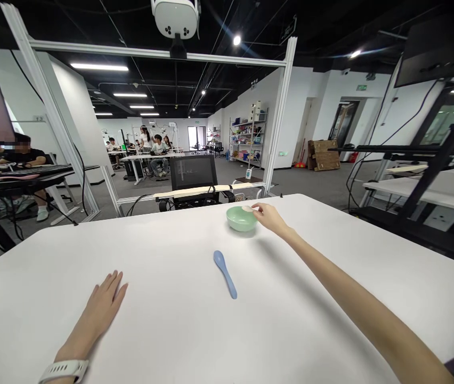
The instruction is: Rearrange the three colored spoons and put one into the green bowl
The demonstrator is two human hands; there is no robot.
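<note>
The left hand lies flat and open on the white counter, released, apparently just resting there, well apart from everything. Between the hands, the blue spoon lies on its own, within easy reach, its wider end pointing toward the green bowl. The right hand stretches across to the bowl's far side, its fingertips at the rim by a small pale scrap; whether they grip it, I cannot tell.

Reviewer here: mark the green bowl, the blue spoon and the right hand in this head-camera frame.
pale green bowl [241,222]: head view, point on its outer wall.
blue spoon [225,274]: head view, point on the upper handle.
right hand [269,218]: head view, point on the back of the hand.
</note>
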